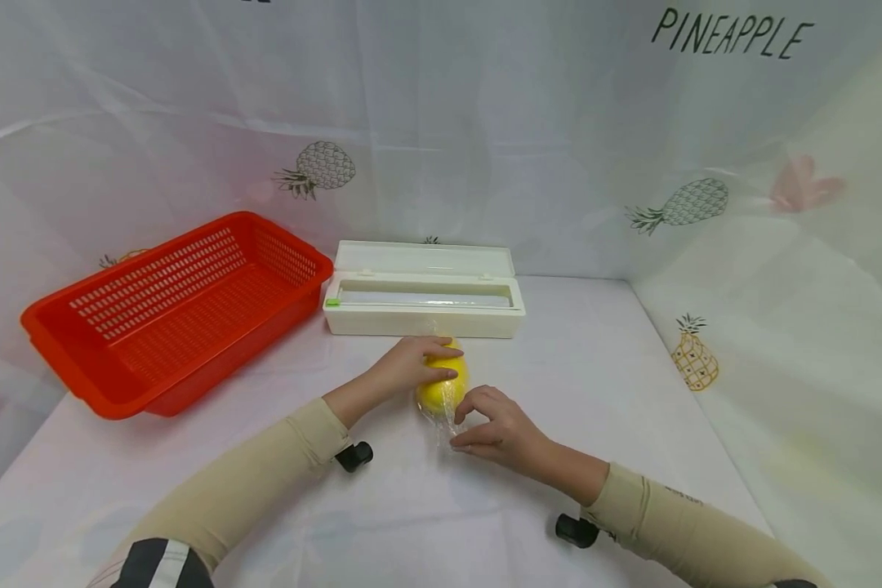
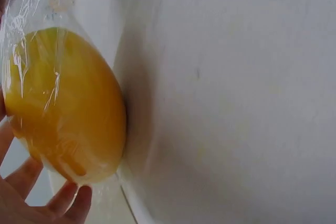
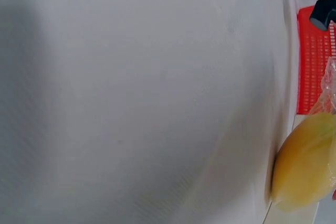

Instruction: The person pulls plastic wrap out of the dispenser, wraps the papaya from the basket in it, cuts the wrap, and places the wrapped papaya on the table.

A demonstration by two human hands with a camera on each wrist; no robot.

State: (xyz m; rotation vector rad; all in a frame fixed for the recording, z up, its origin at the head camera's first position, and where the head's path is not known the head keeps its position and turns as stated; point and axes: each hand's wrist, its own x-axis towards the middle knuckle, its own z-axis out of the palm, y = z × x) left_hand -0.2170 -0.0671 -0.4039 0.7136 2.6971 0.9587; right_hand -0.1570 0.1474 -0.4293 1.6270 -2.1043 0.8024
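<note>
A yellow round fruit (image 1: 441,394) wrapped in clear cling film lies on the white table, just in front of the film dispenser. My left hand (image 1: 420,363) lies over its top and far side, fingers and thumb round it. In the left wrist view the fruit (image 2: 68,103) fills the left side under creased film, with fingertips (image 2: 65,203) below it. My right hand (image 1: 466,418) is at the fruit's near side, fingers curled, pinching the loose film there. The right wrist view catches the fruit (image 3: 307,161) at its lower right edge.
A white cling film dispenser (image 1: 422,324) stands open behind the fruit. To its left, angled, sits a red slotted basket (image 1: 154,282), also seen as the basket (image 3: 312,61) from the right wrist. A pineapple-print sheet covers the table (image 1: 603,367) and backdrop.
</note>
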